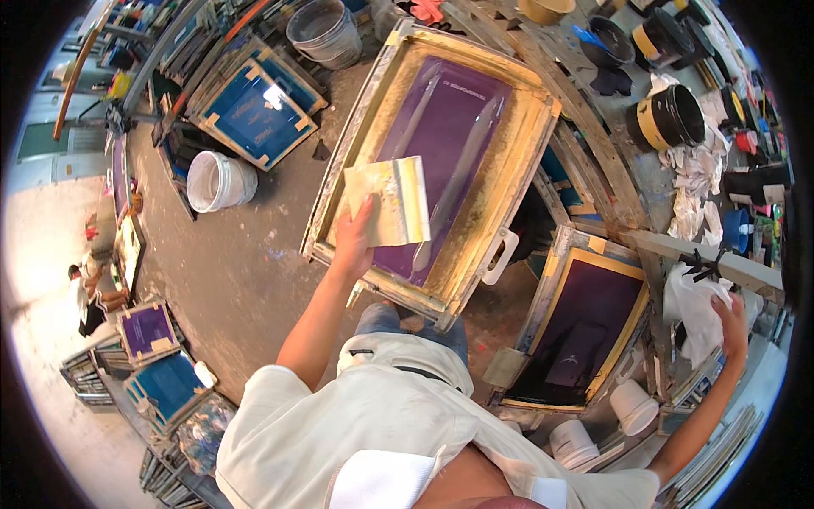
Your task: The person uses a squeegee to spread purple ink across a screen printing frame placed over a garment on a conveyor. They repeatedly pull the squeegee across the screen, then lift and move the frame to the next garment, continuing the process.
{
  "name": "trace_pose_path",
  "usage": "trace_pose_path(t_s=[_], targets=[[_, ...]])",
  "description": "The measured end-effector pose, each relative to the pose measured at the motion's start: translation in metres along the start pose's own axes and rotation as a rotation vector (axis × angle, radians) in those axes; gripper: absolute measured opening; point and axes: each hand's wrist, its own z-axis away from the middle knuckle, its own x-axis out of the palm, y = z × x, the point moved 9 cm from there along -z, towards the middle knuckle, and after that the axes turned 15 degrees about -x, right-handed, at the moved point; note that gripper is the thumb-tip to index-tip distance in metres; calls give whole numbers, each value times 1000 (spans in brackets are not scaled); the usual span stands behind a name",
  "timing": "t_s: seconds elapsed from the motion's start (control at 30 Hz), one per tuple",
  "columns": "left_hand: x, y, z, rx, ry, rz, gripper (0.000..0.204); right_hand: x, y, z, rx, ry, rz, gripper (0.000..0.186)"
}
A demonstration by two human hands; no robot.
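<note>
Cream scraper [384, 191] (stained), crumpled white cloth [691, 314]

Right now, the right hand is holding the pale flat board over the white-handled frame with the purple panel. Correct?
Wrong hand: the head view shows the left hand holding the pale flat board over the white-handled frame with the purple panel.

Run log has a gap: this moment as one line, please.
left hand: gripping cream flat board over purple framed screen | right hand: at white cloth | nearby: yellow-edged dark screen
</note>
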Motion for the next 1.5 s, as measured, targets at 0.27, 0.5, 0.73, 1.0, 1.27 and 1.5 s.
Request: trace_pose_path(t_s=[0.27,0.5,0.73,1.0,1.27,1.5], targets=[[2,-3,28,-176,-61,53,53,73,-195,125,-509,281,-636,55],[-18,0,55,-73,-87,-30,58,259,-224,115,-525,-14,-29,39],[8,19,106,165,-58,-382,55,382,-307,131,-364,-79,-1008,55],[44,16,144,147,-246,-381,52,391,-432,175,-738,433,-235,47],[13,13,169,142,-282,-452,51,436,-451,220,-976,451,-216,70],[0,6,222,300,-342,-751,43,471,-411,253,-843,707,-77,46]])
